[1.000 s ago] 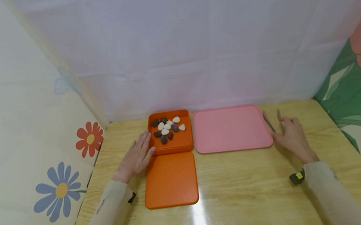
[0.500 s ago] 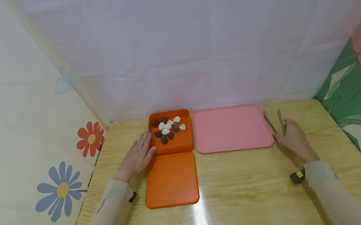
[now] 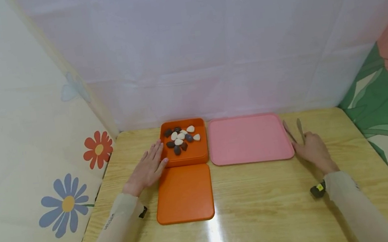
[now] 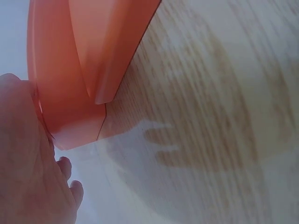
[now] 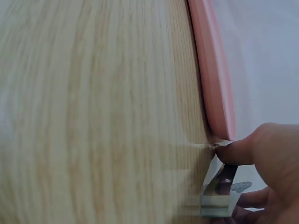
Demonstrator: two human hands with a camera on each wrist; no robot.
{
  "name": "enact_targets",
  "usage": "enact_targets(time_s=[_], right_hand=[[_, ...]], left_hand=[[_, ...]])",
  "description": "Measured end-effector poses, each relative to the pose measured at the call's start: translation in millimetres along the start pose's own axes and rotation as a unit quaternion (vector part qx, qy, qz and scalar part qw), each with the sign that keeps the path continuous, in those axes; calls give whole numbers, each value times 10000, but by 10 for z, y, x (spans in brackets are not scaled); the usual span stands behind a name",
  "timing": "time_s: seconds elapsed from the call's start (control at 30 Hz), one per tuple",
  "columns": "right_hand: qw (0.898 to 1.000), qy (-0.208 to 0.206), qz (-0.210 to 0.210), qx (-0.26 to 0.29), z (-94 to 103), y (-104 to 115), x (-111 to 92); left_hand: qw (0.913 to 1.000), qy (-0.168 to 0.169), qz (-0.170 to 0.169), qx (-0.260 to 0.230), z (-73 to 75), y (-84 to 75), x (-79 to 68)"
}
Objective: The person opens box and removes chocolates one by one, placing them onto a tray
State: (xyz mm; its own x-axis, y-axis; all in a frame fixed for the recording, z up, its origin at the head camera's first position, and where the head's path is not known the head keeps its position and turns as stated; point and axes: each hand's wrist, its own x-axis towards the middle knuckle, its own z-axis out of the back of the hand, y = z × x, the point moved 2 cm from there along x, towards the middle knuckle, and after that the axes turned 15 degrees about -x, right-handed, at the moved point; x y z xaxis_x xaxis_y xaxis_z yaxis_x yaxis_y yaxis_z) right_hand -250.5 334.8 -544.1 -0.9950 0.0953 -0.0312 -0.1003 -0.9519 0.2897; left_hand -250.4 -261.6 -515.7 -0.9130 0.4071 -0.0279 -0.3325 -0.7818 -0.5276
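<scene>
Fingers straight, my left hand (image 3: 145,171) rests against the left wall of an open orange box (image 3: 191,161). Inside the box lie several white stones (image 3: 181,136) and several dark stones (image 3: 177,150). The left wrist view has the same hand (image 4: 28,163) along the box's outer side. To the right, my right hand (image 3: 314,148) holds metal tongs (image 3: 300,126) beside the pink tray; their two arms point away from me, spread apart. In the right wrist view the tongs' bent end (image 5: 216,203) shows between thumb and fingers; the palm hides part of them.
An orange lid (image 3: 184,195) lies flat in front of the box. A pink tray (image 3: 250,138) sits between the box and the tongs. Behind the wooden table (image 3: 262,201) hangs a pale cloth (image 3: 186,57); flowered cloths hang at both sides.
My right hand has drawn its fingers back along the tongs and curled them more around the near end. The left hand, box, lid and tray have stayed in place.
</scene>
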Motion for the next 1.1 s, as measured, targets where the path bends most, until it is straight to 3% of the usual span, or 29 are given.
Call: enact_targets(time_s=[0.33, 0.7, 1.1], right_hand=[[9997, 10, 237, 12, -14, -4, -36], [9991, 318, 131, 231, 73, -85, -81], [9996, -238, 89, 78, 77, -96, -58]], left_hand=[[10000, -26, 0, -25, -6, 6, -1], [10000, -63, -56, -21, -1, 10, 15], [9996, -173, -197, -107, -16, 10, 7]])
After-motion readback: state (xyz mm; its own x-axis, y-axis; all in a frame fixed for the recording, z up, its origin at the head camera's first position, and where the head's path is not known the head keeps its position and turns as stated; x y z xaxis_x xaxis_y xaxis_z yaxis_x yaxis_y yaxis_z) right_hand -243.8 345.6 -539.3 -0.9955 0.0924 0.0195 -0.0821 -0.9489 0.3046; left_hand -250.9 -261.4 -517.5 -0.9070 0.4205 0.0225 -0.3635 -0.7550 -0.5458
